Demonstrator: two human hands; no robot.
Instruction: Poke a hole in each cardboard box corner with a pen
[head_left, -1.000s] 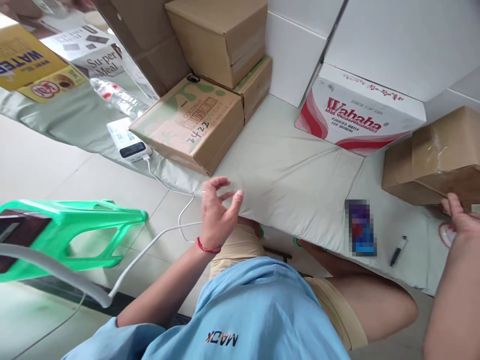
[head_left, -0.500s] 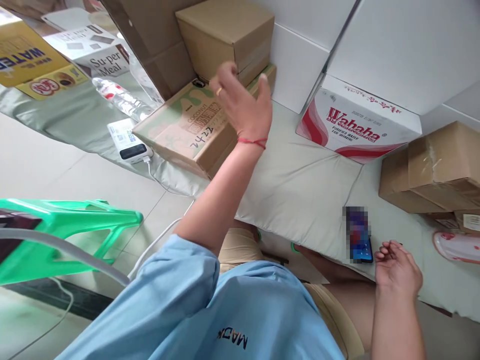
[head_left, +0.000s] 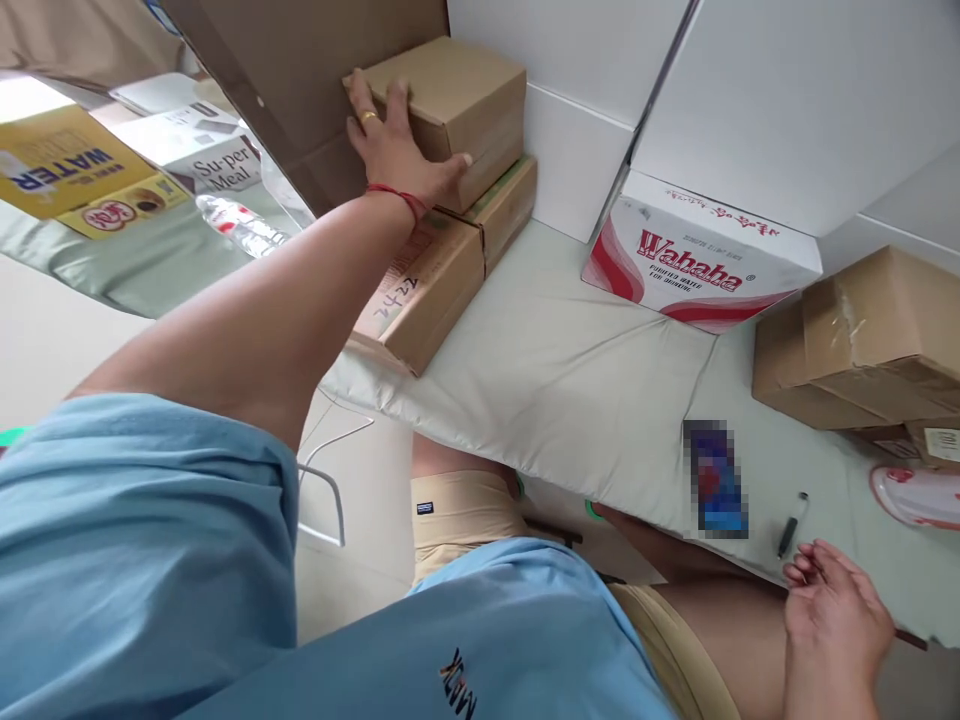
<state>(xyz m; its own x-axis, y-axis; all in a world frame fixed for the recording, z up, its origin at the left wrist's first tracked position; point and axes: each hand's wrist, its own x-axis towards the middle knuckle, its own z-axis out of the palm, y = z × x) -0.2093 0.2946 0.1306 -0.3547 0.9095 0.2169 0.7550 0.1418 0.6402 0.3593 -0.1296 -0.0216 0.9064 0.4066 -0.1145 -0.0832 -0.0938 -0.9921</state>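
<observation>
My left hand spans the near end of a plain brown cardboard box, with fingertips at its upper left edge and thumb by its right corner. That box sits on a flatter carton marked 2422, partly covered by my forearm. My right hand rests palm up near the front edge of the covered surface, fingers loosely curled and nothing visible in them. Just beyond its fingertips lies a dark pen. A phone with a blurred-out screen is to the pen's left.
A white-and-red Wahaha water carton stands against the white panels. Brown boxes are stacked at the right, above a white-and-red package. A tall cardboard flap, a water bottle and a yellow carton are at the left.
My left hand has moved from above the flat carton onto the brown box's end. My right hand has drawn back toward me, and the pen now shows in full.
</observation>
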